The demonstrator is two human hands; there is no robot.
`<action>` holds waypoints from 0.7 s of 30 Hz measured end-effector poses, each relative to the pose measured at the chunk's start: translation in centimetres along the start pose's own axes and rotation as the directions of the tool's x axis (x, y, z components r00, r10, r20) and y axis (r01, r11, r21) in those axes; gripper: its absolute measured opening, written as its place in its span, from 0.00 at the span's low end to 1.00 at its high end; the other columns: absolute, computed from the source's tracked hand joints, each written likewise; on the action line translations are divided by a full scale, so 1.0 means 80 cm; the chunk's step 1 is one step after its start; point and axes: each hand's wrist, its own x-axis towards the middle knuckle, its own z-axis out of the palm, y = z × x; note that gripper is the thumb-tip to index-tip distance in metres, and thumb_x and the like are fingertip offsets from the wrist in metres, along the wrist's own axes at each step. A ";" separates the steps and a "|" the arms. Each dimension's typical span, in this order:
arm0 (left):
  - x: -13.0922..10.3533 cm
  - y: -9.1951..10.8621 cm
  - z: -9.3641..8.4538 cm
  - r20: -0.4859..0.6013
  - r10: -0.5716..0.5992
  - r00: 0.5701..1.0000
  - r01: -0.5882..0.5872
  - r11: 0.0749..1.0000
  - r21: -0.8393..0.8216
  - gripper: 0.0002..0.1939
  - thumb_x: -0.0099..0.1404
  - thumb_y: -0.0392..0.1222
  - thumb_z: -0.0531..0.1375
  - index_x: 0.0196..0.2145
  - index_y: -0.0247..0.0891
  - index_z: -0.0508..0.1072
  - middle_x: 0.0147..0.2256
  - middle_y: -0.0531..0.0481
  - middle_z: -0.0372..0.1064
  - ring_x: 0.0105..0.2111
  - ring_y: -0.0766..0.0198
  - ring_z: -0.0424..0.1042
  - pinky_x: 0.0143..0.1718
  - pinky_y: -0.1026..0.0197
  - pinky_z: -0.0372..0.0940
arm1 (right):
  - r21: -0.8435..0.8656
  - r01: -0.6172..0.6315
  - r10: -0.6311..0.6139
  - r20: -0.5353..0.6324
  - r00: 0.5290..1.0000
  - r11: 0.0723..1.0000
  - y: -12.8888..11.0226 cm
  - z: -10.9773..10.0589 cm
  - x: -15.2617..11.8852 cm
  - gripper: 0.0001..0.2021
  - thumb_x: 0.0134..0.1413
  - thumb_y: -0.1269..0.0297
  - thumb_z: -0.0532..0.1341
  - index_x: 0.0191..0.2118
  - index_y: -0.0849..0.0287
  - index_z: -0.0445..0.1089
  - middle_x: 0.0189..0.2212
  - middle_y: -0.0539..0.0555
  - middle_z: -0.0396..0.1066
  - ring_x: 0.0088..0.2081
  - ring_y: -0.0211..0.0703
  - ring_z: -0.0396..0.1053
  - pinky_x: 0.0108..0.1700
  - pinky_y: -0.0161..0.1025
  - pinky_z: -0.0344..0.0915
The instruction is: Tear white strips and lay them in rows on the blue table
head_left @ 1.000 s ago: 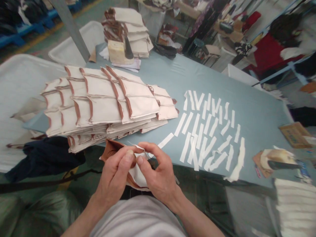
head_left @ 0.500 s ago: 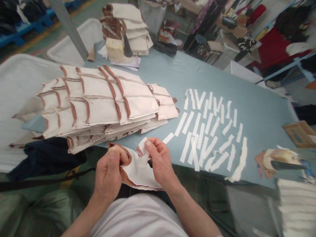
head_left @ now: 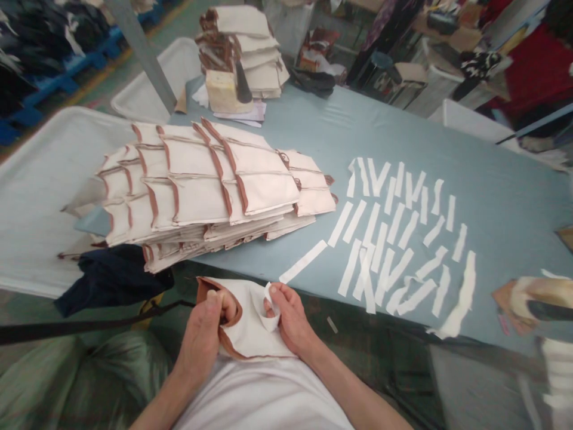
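Observation:
My left hand [head_left: 206,325] is closed on the brown-trimmed opening of a cream fabric bag [head_left: 246,334], its fingers partly inside the mouth. The bag hangs in front of my body, off the table's near edge. In my right hand [head_left: 289,313] a white strip [head_left: 270,322] is pinched between thumb and fingers, curling against the bag's face. Whether those fingers also grip the bag cannot be made out. Just beyond, a loose white strip [head_left: 303,261] lies at the table edge, with several similar white strips [head_left: 371,224] spread to its right.
Stacked cream bags [head_left: 197,200] with brown edging cover the left of the blue-green table [head_left: 403,128]. Behind them stand another bag pile [head_left: 255,60] and a yellowish block [head_left: 226,92]. White bins [head_left: 49,140] are at left; a tape roll [head_left: 532,295] sits at right.
My right hand has lowered the white strip onto the bag, where it now curls. The bag has come slightly lower and closer to my body. The view has shifted left.

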 end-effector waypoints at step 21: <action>0.016 0.007 -0.039 0.000 0.205 0.979 -0.193 0.918 0.347 0.18 0.70 0.56 0.58 0.31 0.43 0.78 0.31 0.52 0.78 0.32 0.58 0.75 0.36 0.65 0.67 | -0.375 0.591 -0.611 0.080 0.788 0.714 -0.087 0.006 -0.008 0.12 0.65 0.53 0.64 0.36 0.57 0.73 0.48 0.57 0.78 0.51 0.45 0.73 0.56 0.44 0.66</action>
